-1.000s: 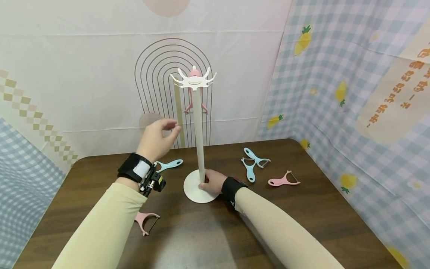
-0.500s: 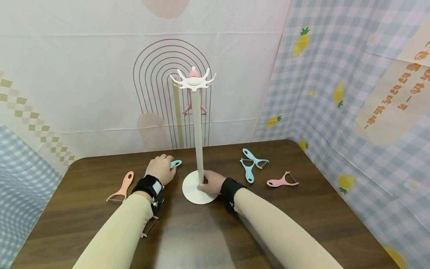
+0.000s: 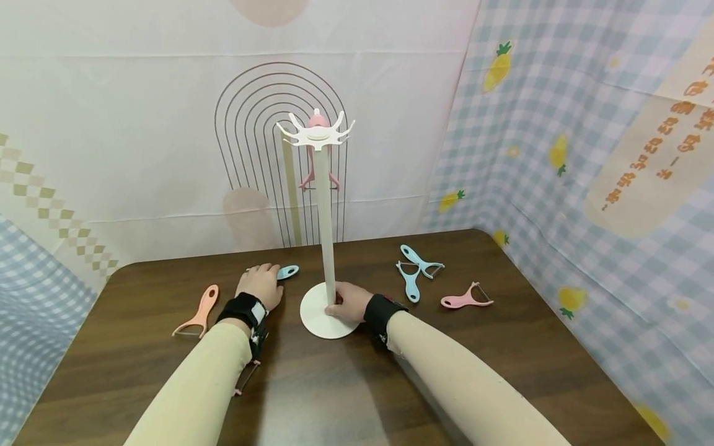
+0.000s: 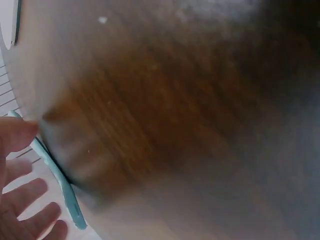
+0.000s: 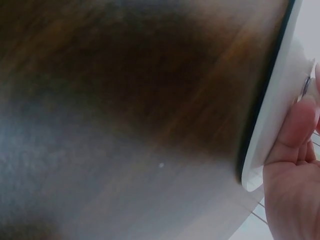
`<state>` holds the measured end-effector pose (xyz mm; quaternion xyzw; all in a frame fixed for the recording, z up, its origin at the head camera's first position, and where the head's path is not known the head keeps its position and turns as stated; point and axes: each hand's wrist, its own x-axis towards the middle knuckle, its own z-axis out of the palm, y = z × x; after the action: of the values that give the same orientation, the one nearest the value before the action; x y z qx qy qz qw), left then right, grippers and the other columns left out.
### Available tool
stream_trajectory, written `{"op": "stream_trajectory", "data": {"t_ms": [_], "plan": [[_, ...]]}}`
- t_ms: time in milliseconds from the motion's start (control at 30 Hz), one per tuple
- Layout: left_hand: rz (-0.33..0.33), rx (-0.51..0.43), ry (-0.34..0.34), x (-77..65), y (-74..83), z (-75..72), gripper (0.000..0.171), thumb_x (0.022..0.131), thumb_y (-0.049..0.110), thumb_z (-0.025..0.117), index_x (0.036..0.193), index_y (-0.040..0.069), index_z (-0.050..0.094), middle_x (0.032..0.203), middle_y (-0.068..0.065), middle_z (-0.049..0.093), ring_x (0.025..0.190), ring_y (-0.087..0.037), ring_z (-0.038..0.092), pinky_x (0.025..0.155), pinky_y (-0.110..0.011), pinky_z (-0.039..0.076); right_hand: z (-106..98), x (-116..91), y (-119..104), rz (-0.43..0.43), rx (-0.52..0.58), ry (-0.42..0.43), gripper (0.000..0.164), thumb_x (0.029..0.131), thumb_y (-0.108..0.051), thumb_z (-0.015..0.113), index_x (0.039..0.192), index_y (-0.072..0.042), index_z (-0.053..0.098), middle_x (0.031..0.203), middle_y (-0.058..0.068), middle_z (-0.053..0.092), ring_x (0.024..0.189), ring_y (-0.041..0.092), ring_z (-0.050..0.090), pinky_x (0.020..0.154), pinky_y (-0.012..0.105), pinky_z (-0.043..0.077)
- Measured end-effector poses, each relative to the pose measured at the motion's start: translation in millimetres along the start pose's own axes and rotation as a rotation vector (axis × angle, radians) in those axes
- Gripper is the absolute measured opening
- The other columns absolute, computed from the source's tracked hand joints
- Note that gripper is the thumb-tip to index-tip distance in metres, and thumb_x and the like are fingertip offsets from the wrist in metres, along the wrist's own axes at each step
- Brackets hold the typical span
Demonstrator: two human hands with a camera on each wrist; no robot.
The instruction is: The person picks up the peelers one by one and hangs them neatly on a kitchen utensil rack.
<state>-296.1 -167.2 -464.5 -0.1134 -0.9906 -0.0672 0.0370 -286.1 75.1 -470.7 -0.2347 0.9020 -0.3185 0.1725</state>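
Observation:
A white stand (image 3: 325, 217) with a ring of hooks on top rises from a round base. My right hand (image 3: 351, 301) grips its pole low down, the thumb (image 5: 300, 120) showing above the base in the right wrist view. One pink peeler (image 3: 317, 121) hangs from a rear hook, partly behind the pole. Left of the stand, my left hand (image 3: 260, 286) is over a blue peeler (image 3: 288, 272) lying on the table, hiding its blade end. In the left wrist view, the thumb touches that peeler and the other fingers are spread loosely beside it.
An orange peeler (image 3: 205, 310) lies left of my left arm, and a pink peeler (image 3: 245, 379) is mostly hidden beneath the forearm. Two blue peelers (image 3: 411, 286) touch each other right of the stand. Another pink peeler (image 3: 465, 300) lies farther right. Patterned cloth (image 3: 390, 155) hangs behind the table.
My left hand has come down from beside the pole to the blue peeler on the table, then shifted slightly left. My right hand keeps its grip on the stand.

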Motion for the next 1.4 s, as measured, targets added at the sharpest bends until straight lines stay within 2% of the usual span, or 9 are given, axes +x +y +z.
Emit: {"op": "stream_trajectory", "data": {"t_ms": [167,300,500,633,767,867,1167,1400], "plan": [[-0.024,0.031,-0.095,-3.9,1.8,-6.6,0.046,0.091,0.023,0.062,0.129,-0.003,0.056,0.130,-0.025,0.054,0.118,-0.047,0.048,0.094,-0.059,0.040,1,1,0,-0.001,-0.004,0.006,0.031,0.090,-0.017,0.070,0.116,-0.006,0.058,0.100,0.002,0.063,0.090,0.013,0.057,0.084,0.030,0.045],[-0.019,0.044,-0.116,-6.0,2.1,-8.3,0.042,0.091,0.021,0.062,0.125,-0.003,0.059,0.123,-0.025,0.058,0.112,-0.047,0.053,0.090,-0.059,0.042,3,2,4,-0.010,-0.001,0.006,0.032,0.090,-0.018,0.070,0.117,-0.006,0.058,0.100,0.003,0.063,0.090,0.014,0.057,0.085,0.032,0.045],[0.012,0.050,-0.092,-8.0,0.8,-8.1,0.031,0.088,0.012,0.061,0.115,-0.002,0.065,0.112,-0.023,0.064,0.102,-0.044,0.059,0.085,-0.057,0.044,3,4,8,-0.013,0.018,0.001,0.033,0.090,-0.019,0.070,0.118,-0.008,0.058,0.098,0.001,0.062,0.089,0.013,0.057,0.083,0.032,0.046],[0.034,0.081,-0.091,-11.4,5.9,-14.4,0.014,0.087,0.003,0.059,0.095,0.001,0.070,0.097,-0.019,0.068,0.089,-0.040,0.063,0.079,-0.054,0.048,0,2,5,-0.015,0.027,0.001,0.030,0.090,-0.018,0.070,0.116,-0.008,0.058,0.095,0.001,0.062,0.087,0.014,0.057,0.081,0.032,0.046],[0.047,0.103,-0.104,-12.1,8.9,-16.7,0.014,0.088,-0.001,0.059,0.078,0.004,0.069,0.081,-0.014,0.069,0.075,-0.033,0.065,0.067,-0.050,0.052,1,1,6,-0.026,0.027,0.009,0.029,0.090,-0.017,0.070,0.114,-0.007,0.058,0.094,0.001,0.062,0.086,0.014,0.057,0.080,0.032,0.046],[0.044,0.095,-0.098,-12.2,7.7,-15.0,0.017,0.088,-0.003,0.059,0.075,0.004,0.068,0.077,-0.013,0.068,0.071,-0.031,0.066,0.062,-0.048,0.052,1,2,6,-0.026,0.028,0.009,0.029,0.090,-0.018,0.070,0.114,-0.008,0.058,0.094,0.001,0.062,0.087,0.015,0.057,0.080,0.033,0.046],[0.036,0.085,-0.065,-12.4,9.8,-14.4,0.022,0.089,-0.006,0.055,0.075,0.003,0.068,0.075,-0.011,0.068,0.068,-0.027,0.065,0.058,-0.045,0.052,2,4,8,-0.027,0.008,0.012,0.032,0.089,-0.019,0.071,0.116,-0.007,0.058,0.095,0.002,0.061,0.086,0.015,0.056,0.080,0.033,0.046],[0.025,0.083,-0.068,-12.9,10.8,-17.9,0.016,0.085,-0.002,0.063,0.071,0.005,0.066,0.071,-0.009,0.064,0.064,-0.026,0.062,0.054,-0.044,0.050,2,3,7,-0.031,0.002,0.008,0.032,0.089,-0.018,0.071,0.115,-0.007,0.058,0.095,0.002,0.062,0.086,0.015,0.056,0.080,0.032,0.046]]}}
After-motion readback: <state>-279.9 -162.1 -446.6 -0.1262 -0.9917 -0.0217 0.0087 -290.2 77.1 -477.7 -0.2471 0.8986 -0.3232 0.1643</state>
